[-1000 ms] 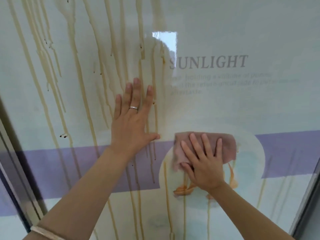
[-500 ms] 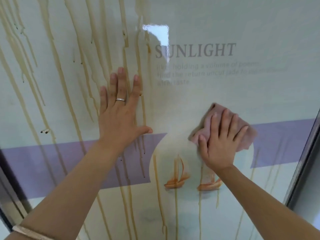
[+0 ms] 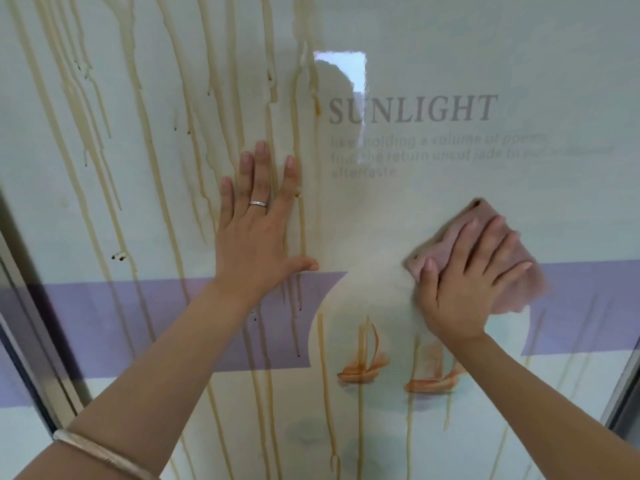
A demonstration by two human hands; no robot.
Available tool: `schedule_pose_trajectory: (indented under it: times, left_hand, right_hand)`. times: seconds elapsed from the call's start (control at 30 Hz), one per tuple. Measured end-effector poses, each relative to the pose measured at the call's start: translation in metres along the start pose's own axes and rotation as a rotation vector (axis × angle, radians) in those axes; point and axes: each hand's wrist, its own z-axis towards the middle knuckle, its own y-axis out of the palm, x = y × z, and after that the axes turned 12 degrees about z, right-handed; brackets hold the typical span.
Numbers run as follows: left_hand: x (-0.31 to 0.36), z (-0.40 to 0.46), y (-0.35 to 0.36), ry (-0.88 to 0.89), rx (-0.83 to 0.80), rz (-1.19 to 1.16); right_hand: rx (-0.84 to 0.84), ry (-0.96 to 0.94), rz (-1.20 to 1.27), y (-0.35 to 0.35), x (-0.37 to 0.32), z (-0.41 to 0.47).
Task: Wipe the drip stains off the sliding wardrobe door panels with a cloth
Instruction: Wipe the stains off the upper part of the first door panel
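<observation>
A glossy wardrobe door panel [image 3: 450,46] fills the view, printed with the word SUNLIGHT, a purple band and small sailboats. Brown drip stains [image 3: 138,140] run down its left half and below the band. My left hand [image 3: 258,233], wearing a ring, lies flat on the panel with fingers spread among the drips. My right hand [image 3: 467,282] presses a folded pink cloth [image 3: 450,244] against the panel at the purple band's upper edge. The area between my hands looks smeared and mostly free of drips.
A metal door frame [image 3: 31,341] runs down the left side, with another panel beyond it. A second frame edge [image 3: 623,393] shows at the lower right. A window reflection [image 3: 341,74] glares above the lettering.
My right hand has carried the cloth up and to the right from beside my left hand. My left hand stays flat on the panel.
</observation>
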Motion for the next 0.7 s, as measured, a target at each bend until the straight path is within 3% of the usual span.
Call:
schedule_pose_trajectory:
  times: [0.17,0.23,0.4,0.53,0.7]
  left_hand:
    - [-0.003,-0.001,-0.002,0.003,0.005,0.002]
    - [-0.004,-0.002,-0.002,0.008,-0.01,-0.002]
    - [-0.001,-0.002,-0.005,-0.018,-0.012,-0.025]
    - [-0.016,-0.005,-0.012,0.039,0.009,-0.066]
    - [-0.074,0.015,-0.039,-0.069,-0.004,-0.09]
  right_hand:
    - [-0.124,-0.592,0.097,0.009,-0.036,-0.007]
    - [-0.115,-0.701,0.065,0.005,-0.02,0.012]
    - [0.058,-0.376,0.11,0.007,-0.056,0.052]
    - [-0.075,-0.629,0.157,0.016,-0.089,0.026]
    - [0.042,-0.65,0.171,0.011,-0.126,0.089]
